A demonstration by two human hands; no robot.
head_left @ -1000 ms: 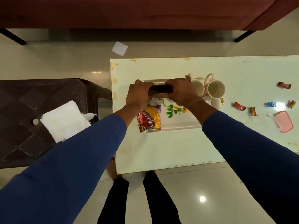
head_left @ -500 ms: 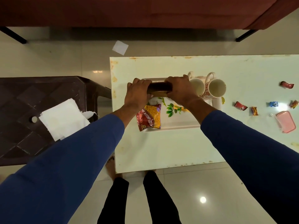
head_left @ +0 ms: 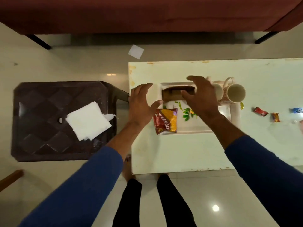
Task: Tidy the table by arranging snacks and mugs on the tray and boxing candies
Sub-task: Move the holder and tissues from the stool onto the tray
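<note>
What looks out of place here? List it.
Wrapped candies lie loose on the table, right of the tray. The red-and-yellow snack packet overhangs the tray's near rim. A white paper square lies on the floor beyond the table.

I am in a home living room: a red sofa (head_left: 147, 13) stands on the glossy tiled floor (head_left: 65, 63), with my low white worktop (head_left: 180, 149) and a brown plastic stool (head_left: 41, 128) before it.
</note>
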